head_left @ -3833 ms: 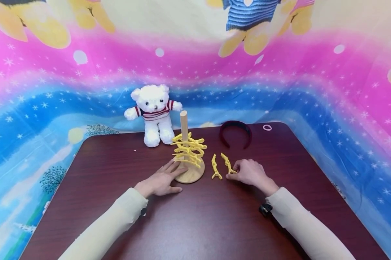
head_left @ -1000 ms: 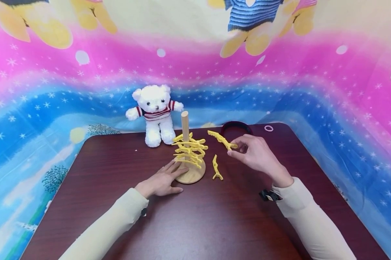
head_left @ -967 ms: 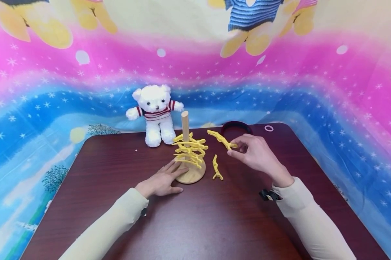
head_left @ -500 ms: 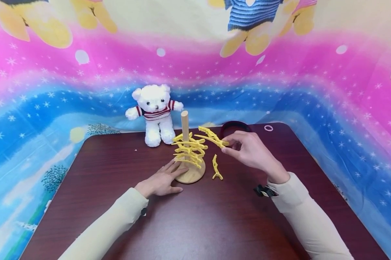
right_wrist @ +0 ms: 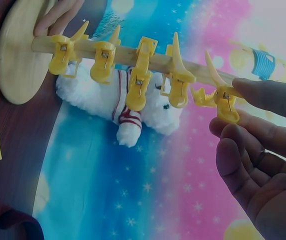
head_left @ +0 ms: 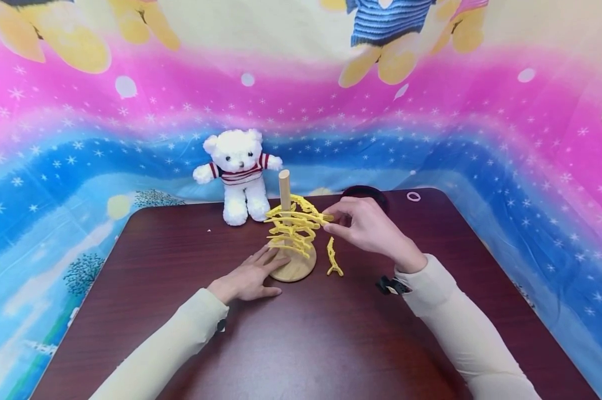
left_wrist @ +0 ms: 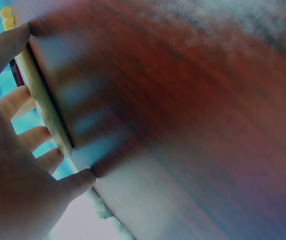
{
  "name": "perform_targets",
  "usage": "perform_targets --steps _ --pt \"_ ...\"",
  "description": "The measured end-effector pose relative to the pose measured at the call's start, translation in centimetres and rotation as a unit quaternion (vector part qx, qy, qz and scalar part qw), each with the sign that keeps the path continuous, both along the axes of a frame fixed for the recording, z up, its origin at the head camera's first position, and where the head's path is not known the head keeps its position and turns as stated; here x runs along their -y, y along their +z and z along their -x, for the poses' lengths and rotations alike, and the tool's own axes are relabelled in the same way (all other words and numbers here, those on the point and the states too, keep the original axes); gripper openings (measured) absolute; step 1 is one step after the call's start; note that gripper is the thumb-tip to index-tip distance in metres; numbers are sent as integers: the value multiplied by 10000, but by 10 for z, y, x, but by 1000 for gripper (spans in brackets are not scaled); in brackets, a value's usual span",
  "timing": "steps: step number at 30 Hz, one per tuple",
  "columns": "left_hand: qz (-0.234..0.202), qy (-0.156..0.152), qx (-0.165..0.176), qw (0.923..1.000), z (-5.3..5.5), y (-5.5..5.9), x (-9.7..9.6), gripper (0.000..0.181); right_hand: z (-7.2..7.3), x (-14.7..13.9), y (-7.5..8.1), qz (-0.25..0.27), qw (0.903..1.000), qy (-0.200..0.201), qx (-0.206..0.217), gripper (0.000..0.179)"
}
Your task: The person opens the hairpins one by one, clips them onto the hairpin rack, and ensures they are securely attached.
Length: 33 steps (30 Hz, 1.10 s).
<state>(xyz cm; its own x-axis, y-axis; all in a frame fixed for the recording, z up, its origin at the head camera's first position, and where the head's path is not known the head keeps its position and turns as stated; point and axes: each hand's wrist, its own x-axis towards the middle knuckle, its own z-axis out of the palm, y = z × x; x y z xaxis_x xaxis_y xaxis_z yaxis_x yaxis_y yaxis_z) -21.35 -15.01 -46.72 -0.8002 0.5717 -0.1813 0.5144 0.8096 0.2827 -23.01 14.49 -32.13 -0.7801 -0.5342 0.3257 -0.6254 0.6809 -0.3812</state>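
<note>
My right hand [head_left: 368,228] pinches the handle end of a yellow hair clip [right_wrist: 226,105] between thumb and fingers. In the right wrist view, that clip's two arms are spread at the wooden post [right_wrist: 203,70], one on either side. Several more yellow hair clips [right_wrist: 103,65] grip the post in a row between this clip and the base. Fingers extended, my left hand [head_left: 246,278] rests at the left of the round wooden base [head_left: 296,272], fingertips touching it. Another yellow hair clip [head_left: 334,258] lies on the table, right of the base.
Behind the post, a white teddy bear [head_left: 241,161] in a striped top sits at the table's back edge. A dark red headband [head_left: 366,191] is partly hidden behind my right hand. A pale pink hair tie [head_left: 413,196] lies at the back right. Printed cloth surrounds the table [head_left: 301,344].
My right hand took one clip from the table, raised it, and carried it left to the post. The clip's arms have spread. My left hand has stayed on the base.
</note>
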Motion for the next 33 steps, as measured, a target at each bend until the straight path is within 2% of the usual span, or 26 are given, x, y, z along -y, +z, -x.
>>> perform_targets --steps 9,22,33 --pt "-6 19 39 10000 0 0 -1 78 9 16 0 -6 9996 222 -156 21" --pt "-26 32 32 10000 0 -2 0 78 19 26 0 -156 9996 216 -62 21" --pt "-50 -39 -166 9998 1 -4 0 78 25 28 -1 -125 9993 352 -86 23"
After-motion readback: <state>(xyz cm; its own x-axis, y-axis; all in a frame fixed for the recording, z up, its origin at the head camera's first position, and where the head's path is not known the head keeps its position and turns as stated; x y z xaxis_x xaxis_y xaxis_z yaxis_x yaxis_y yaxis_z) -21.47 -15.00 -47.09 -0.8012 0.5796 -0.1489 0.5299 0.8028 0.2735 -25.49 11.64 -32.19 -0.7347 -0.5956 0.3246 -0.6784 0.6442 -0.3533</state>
